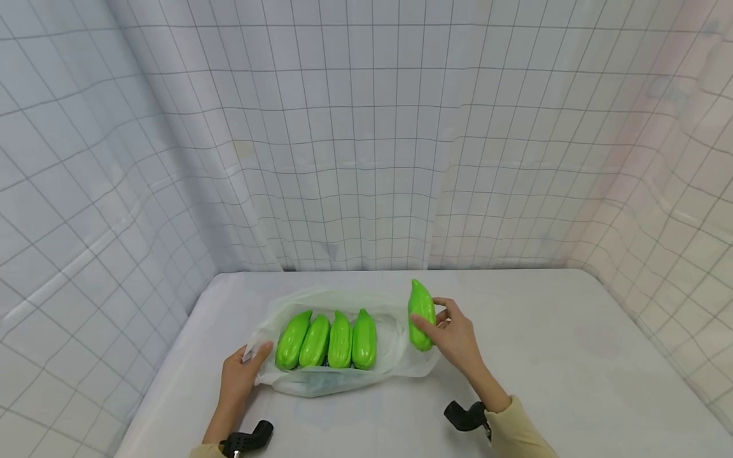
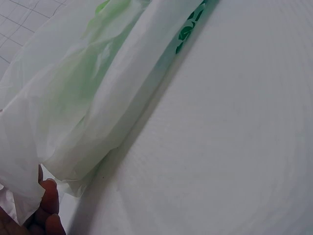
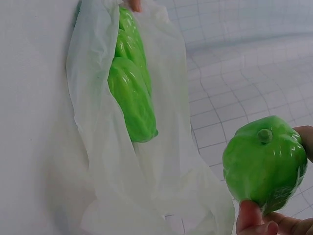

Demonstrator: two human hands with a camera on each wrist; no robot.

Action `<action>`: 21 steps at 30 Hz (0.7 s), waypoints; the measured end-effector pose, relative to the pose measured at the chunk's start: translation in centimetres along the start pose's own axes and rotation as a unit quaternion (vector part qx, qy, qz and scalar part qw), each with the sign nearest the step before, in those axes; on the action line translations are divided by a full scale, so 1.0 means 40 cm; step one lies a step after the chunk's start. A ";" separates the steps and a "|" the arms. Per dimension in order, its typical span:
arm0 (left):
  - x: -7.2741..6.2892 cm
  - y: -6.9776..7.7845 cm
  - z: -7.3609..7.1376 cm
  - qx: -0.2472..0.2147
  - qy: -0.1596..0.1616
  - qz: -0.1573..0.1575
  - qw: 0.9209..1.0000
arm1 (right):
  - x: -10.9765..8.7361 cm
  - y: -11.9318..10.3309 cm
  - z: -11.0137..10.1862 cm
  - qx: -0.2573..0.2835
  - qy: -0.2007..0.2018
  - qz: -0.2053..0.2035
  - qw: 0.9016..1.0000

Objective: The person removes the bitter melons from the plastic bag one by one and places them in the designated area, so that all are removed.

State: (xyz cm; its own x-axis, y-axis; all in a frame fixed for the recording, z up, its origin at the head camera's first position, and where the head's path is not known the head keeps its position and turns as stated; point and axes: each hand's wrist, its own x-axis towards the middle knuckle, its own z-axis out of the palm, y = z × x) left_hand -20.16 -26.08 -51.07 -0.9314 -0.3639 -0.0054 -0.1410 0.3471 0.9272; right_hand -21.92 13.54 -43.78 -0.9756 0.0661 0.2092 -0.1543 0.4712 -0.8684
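Observation:
My right hand [image 1: 456,338] grips a glossy green, ribbed, gourd-shaped vegetable [image 1: 422,315], thumb on one side and fingers on the other. It is held above the right end of a white translucent plastic bag [image 1: 312,383], its narrow tip pointing away. At the bag's left end my left hand [image 1: 237,376] pinches the bag's edge; curled fingertips [image 2: 50,196] show by the crumpled plastic in the left wrist view. Several matching green vegetables [image 1: 340,340] lie side by side in the bag's wide mouth. In the right wrist view the held vegetable [image 3: 264,164] is apart from them.
The bag lies on a white-covered table [image 1: 550,356]. White grid-patterned curtains [image 1: 343,140] hang behind the table and along both sides. A black wrist device [image 1: 466,416] sits on the right wrist, another [image 1: 249,437] on the left. Green print [image 2: 186,33] marks the bag.

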 end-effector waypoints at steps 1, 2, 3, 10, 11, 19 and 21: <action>-0.001 0.000 0.000 0.002 0.000 0.002 1.000 | 0.001 0.002 -0.002 -0.002 0.001 0.001 1.000; -0.001 0.000 0.000 0.002 0.000 0.002 1.000 | 0.002 0.003 -0.004 -0.004 0.003 0.002 1.000; -0.002 0.000 0.000 0.002 -0.001 0.001 1.000 | 0.003 0.005 -0.007 -0.007 0.005 0.003 1.000; -0.003 0.004 -0.002 -0.001 -0.004 0.006 1.000 | 0.015 0.012 -0.027 -0.014 0.014 0.017 1.000; -0.002 0.004 -0.002 0.000 -0.004 0.007 1.000 | 0.016 0.013 -0.031 -0.015 0.013 0.019 1.000; -0.006 0.005 -0.002 -0.003 -0.003 0.006 1.000 | 0.027 0.024 -0.051 -0.033 0.013 0.036 0.999; -0.007 0.003 -0.002 -0.005 -0.003 0.006 1.000 | 0.029 0.027 -0.054 -0.035 0.013 0.041 0.998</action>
State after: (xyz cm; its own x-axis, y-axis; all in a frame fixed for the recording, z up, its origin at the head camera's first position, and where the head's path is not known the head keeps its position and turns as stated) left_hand -19.91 -26.02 -50.91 -0.9352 -0.3542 0.0043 -0.1255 0.3427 0.9310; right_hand -22.90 16.05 -43.51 -0.9799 0.1298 0.1514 -0.0618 0.5242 -0.8493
